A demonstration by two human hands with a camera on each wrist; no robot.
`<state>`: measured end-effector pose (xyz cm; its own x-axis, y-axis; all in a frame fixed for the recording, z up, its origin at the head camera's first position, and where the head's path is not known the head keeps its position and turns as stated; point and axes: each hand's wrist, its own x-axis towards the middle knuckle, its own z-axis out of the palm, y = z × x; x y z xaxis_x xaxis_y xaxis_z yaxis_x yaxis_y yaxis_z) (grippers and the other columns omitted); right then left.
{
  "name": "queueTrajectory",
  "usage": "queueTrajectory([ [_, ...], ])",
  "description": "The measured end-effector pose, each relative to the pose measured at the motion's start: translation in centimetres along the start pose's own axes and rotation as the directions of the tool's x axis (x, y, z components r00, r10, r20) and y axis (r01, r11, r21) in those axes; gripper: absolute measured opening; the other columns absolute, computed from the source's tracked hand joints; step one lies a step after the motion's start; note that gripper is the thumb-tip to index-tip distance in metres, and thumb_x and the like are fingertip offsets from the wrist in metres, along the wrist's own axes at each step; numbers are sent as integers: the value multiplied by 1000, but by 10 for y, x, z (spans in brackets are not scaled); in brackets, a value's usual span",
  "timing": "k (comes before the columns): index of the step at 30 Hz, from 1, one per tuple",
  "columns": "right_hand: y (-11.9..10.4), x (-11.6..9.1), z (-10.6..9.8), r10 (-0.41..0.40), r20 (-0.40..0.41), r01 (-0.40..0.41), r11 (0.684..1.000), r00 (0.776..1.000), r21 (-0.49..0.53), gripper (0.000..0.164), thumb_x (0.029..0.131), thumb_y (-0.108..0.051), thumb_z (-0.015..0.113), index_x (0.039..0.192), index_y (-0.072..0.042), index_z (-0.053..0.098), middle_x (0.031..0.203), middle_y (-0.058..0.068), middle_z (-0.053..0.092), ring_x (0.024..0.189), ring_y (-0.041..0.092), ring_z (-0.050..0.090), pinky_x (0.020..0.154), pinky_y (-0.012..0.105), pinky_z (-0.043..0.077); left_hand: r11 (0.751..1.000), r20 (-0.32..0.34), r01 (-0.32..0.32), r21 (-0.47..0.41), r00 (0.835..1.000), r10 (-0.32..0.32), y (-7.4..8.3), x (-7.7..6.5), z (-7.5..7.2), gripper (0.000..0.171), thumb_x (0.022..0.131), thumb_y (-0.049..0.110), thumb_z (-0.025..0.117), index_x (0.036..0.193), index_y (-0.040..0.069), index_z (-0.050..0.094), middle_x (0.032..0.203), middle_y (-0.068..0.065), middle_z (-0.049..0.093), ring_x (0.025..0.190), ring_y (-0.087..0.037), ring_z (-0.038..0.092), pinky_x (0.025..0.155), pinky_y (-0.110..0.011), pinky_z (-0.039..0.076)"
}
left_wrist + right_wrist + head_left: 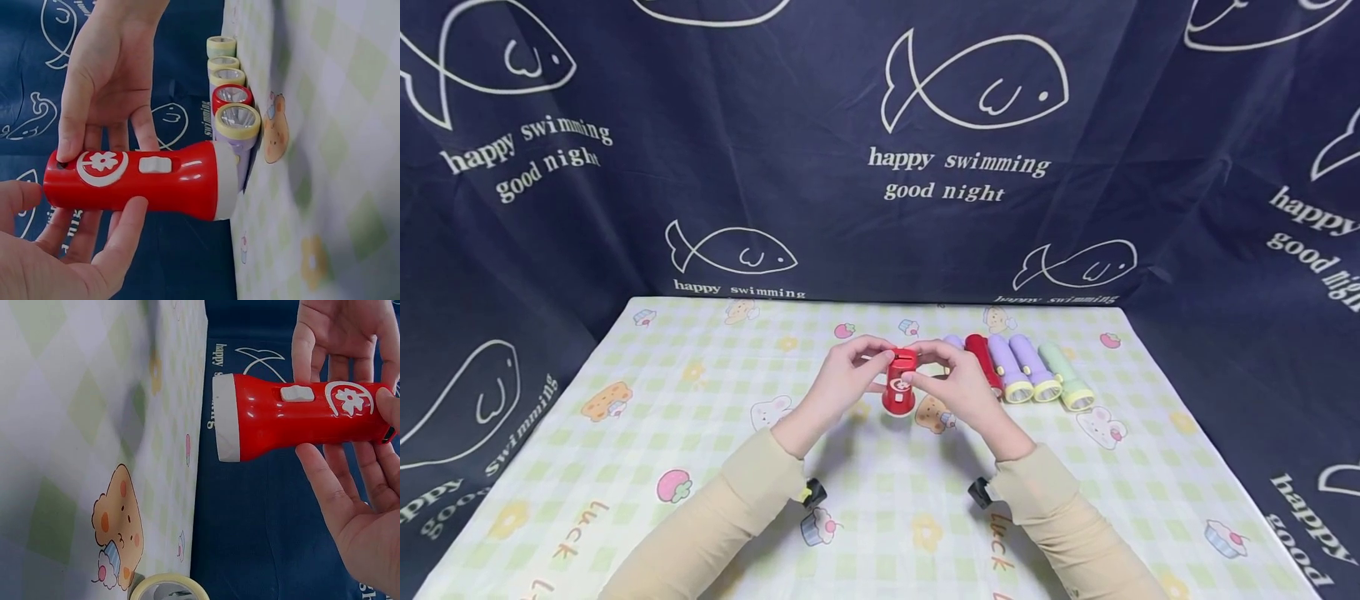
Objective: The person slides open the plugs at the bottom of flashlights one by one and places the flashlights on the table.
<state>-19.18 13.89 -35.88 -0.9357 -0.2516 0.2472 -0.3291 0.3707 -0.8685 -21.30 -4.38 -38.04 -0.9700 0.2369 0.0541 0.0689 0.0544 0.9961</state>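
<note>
White-rimmed red flashlight (140, 187): held upright, lens end down, low over the table (1150, 500); I cannot tell whether the rim touches. I see left hand (853, 367) and right hand (953, 373) both clamped on it from opposite sides. Beside the right hand lie a second red flashlight (978, 354), three purple flashlights (1032, 362), one green flashlight (1063, 371). Fish-print curtain (850, 250) behind.

Flashlights (1032, 363) on the table (887, 533) lie right of, perhaps behind, the hands (964, 385)
</note>
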Motion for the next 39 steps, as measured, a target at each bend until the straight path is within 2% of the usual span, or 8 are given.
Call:
queueTrajectory([
  [9,1,0,0,-3,3,3,1000,1000,2,36,78,-4,75,111,3,64,102,21,69,99,32,63,71,21,56,999,-22,49,-17,999,-49,6,2,1,19,90,14,63,103,0,66,93,-13,64,80,-17,64,68,-37,59],
  [15,0,-1,1,-28,-14,28,999,999,-32,36,77,-4,76,110,2,64,101,19,69,98,31,64,72,27,57,999,-24,53,-6,998,-53,8,2,1,17,88,11,64,100,0,68,90,-11,66,78,-15,64,67,-35,59],
  [19,0,-2,1,-59,-37,56,996,998,-66,34,76,-5,77,108,2,66,98,18,70,97,31,64,69,26,54,999,-31,51,4,998,-51,8,3,1,15,87,11,64,98,1,68,85,-9,66,75,-14,65,66,-35,59],
  [22,13,2,2,-82,-55,78,994,995,-78,35,75,-10,79,107,-3,67,97,13,71,96,26,64,71,28,53,999,-45,41,16,998,-40,10,4,3,15,86,11,66,97,2,68,83,-9,66,74,-14,65,65,-34,59],
  [26,31,7,-1,-109,-73,103,992,991,-78,36,74,-15,81,107,-9,69,97,6,72,95,17,64,83,36,52,999,-63,31,21,998,-30,14,3,7,15,86,10,66,98,1,68,82,-9,66,74,-14,65,65,-34,59],
  [29,30,8,-3,-126,-68,121,990,990,-73,37,74,-15,81,108,-8,69,97,6,72,96,16,64,88,37,51,999,-62,36,4,997,-35,17,2,7,16,86,9,66,99,0,68,82,-9,65,73,-14,64,67,-35,59],
  [34,31,7,-2,-122,-66,117,991,990,-69,36,74,-15,80,107,-9,69,97,5,72,95,13,63,85,33,52,998,-44,52,-39,998,-54,18,1,7,18,87,8,64,101,-3,67,84,-9,65,74,-13,64,70,-39,58],
  [39,32,7,-1,-128,-66,124,990,990,-63,36,74,-15,80,107,-8,69,97,6,72,95,13,63,81,32,52,996,-40,74,-45,996,-76,16,1,6,20,87,10,65,102,-3,66,86,-9,65,75,-13,64,72,-40,58],
])
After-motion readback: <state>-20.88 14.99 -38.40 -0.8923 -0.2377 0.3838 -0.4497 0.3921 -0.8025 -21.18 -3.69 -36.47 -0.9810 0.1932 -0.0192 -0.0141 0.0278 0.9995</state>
